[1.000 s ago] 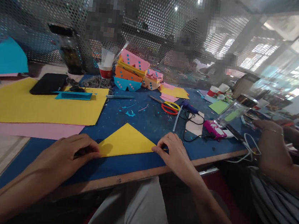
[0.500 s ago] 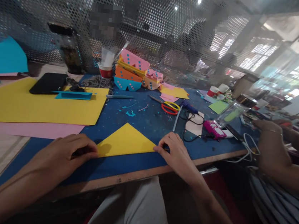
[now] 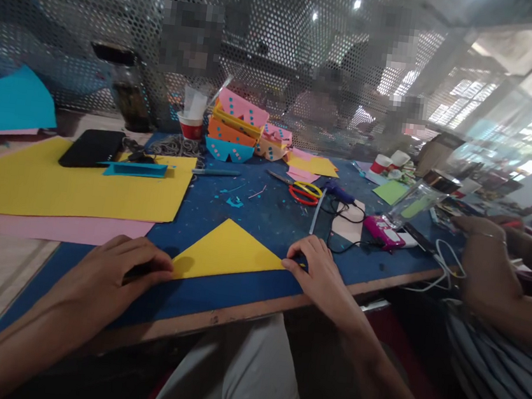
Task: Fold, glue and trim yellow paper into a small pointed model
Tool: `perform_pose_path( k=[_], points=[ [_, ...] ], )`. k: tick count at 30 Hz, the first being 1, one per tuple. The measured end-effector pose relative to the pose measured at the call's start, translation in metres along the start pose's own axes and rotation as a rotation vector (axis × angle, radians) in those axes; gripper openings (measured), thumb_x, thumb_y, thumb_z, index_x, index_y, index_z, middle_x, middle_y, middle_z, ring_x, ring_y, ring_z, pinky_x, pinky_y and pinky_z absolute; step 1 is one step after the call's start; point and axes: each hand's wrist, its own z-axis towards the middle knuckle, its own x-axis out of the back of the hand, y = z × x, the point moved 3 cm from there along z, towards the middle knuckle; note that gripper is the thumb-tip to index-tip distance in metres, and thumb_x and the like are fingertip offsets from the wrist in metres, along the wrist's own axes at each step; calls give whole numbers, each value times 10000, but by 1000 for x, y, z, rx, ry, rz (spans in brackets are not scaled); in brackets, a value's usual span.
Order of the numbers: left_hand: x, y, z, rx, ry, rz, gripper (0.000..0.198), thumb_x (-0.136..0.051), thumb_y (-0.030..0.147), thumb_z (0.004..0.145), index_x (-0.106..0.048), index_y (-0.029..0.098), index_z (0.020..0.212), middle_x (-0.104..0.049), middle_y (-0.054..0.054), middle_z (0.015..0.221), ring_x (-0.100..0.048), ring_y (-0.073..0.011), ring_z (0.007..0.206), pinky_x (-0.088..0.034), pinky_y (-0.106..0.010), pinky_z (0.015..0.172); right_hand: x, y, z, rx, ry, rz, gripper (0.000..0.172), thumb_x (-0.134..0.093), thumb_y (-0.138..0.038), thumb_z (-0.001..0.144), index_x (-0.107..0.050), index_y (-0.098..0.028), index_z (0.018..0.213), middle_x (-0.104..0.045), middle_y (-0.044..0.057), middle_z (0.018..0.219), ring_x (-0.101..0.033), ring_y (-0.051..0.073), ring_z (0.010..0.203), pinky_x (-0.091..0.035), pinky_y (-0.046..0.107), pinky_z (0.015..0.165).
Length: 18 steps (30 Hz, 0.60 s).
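A yellow paper triangle [image 3: 227, 254] lies on the blue tabletop near its front edge, its peak pointing away from me. My left hand [image 3: 116, 272] is closed in a pinch on the triangle's left corner. At the opposite corner, the thumb and fingers of my right hand [image 3: 313, 266] pinch the paper. Beyond the triangle are blue paper scraps [image 3: 234, 202] and scissors [image 3: 305, 192] with red and yellow handles.
On the left, large yellow sheets [image 3: 117, 198] carry a black phone [image 3: 92, 148]. Folded paper pieces [image 3: 238, 126] stack by the mesh. A glue gun [image 3: 341, 192], pink device [image 3: 382, 232] and glass jar [image 3: 423, 195] stand right. Another person's arm [image 3: 489, 263] rests far right.
My right hand has shifted very slightly right at its corner. The view has moved a little; both hands keep their pinch on the paper triangle.
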Motion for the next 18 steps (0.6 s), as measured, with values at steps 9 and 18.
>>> perform_pose_path(
  k=[9, 18],
  points=[
    [6, -15, -6, -8, -20, -29, 450, -651, 736, 1037, -860, 337, 1030, -866, -25, 1075, -680, -300, 1069, -547, -446, 1012, 3, 4, 0, 23, -37, 45, 147, -644, -136, 1089, -698, -270, 1061, -732, 61, 1188, -662, 276, 1190, -495, 468, 1093],
    [15, -10, -8, 69, -27, -132, 425, -661, 692, 994, -864, 319, 1019, -850, -47, 1101, -724, -311, 1098, -580, -466, 1033, 2, 8, 3, 41, -26, 71, 145, -681, -131, 1072, -739, -264, 1066, -741, 60, 1171, -665, 279, 1192, -504, 453, 1076]
  ],
)
